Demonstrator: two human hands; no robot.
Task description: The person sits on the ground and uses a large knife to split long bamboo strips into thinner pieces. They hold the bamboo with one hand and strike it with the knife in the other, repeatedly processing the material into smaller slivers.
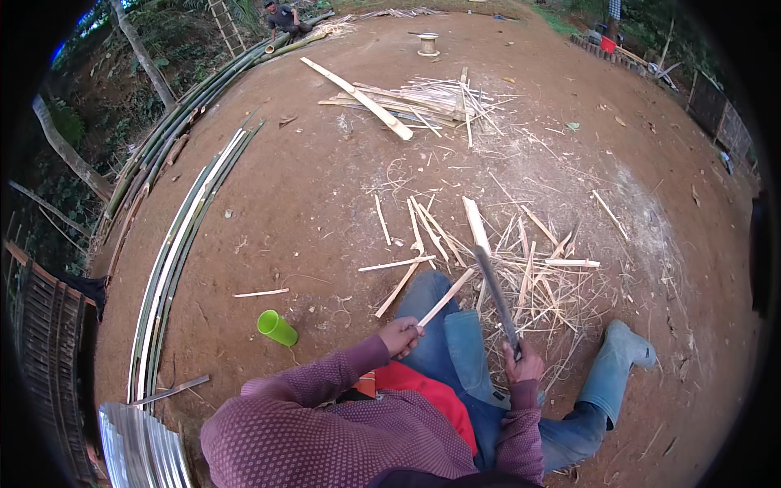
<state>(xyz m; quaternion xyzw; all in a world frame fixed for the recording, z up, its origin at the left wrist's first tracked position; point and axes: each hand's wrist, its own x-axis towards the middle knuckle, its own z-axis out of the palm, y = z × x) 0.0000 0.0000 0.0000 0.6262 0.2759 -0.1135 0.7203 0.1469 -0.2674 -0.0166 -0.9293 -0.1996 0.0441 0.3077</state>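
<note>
1. We had the stick (446,299) in our left hand (400,337), its fingers closed around the near end.
2. Our right hand (524,364) had its fingers wrapped around the grip end of the knife (496,294), off to the right of the stick.
3. From our left fingers the stick ran forward and to the right, its long axis slanting over the jeans at our raised knee (427,293).
4. From our right fingers the knife ran forward and to the left, so the two long axes closed toward each other at their far ends.
5. The stick's far tip lay just beside the blade, near its forward part; we could not tell whether they touched.
6. The left hand was the nearer one to the stick; the right was well apart from it, with the blade reaching across between.
7. Beyond and to the right, loose strips (553,301) lay heaped on the ground.
</note>
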